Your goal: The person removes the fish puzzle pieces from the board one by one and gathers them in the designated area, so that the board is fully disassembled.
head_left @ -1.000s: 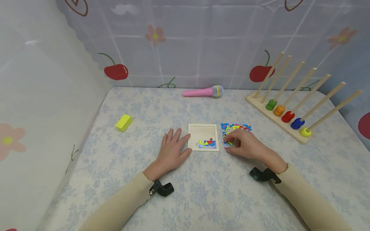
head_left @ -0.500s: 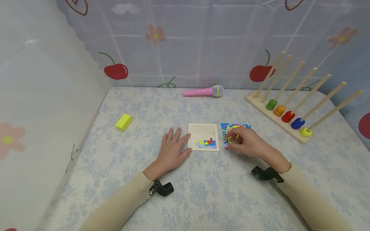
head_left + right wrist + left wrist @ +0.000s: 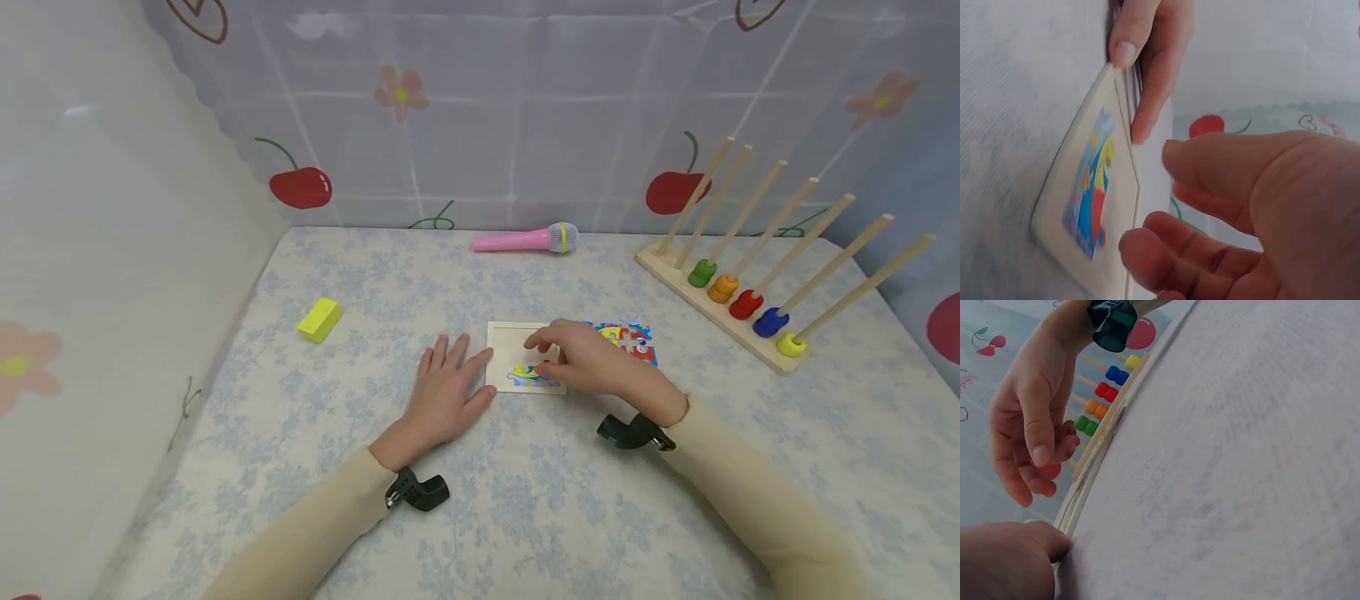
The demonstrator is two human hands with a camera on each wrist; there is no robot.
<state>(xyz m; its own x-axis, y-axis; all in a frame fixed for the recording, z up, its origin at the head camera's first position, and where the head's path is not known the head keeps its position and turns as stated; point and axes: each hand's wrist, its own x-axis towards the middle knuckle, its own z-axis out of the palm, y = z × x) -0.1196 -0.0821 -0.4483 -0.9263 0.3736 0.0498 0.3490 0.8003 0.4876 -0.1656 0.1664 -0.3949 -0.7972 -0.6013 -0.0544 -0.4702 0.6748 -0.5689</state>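
A square wooden puzzle tray (image 3: 491,337) lies on the table, with joined jigsaw pieces (image 3: 525,377) in its near right part. My left hand (image 3: 448,396) lies flat, its thumb and index finger touching the tray's left edge. Over the tray's right side hovers my right hand (image 3: 585,357), fingers loosely bent. In the right wrist view its thumb (image 3: 1210,159) and fingers stand apart, and nothing shows between them. The left wrist view also shows the right hand (image 3: 1032,419) raised off the tray. Colourful jigsaw pieces (image 3: 636,337) lie right of the tray, partly hidden by the right hand.
At the back lies a pink toy microphone (image 3: 517,242). A yellow block (image 3: 320,320) is on the left. A wooden bead rack (image 3: 690,287) with tall pegs and coloured beads stands at the back right. Patterned sheets hang behind and beside the table.
My right hand has moved left, from the loose jigsaw pieces to above the tray, uncovering some of them. The left hand stays at the tray's edge.
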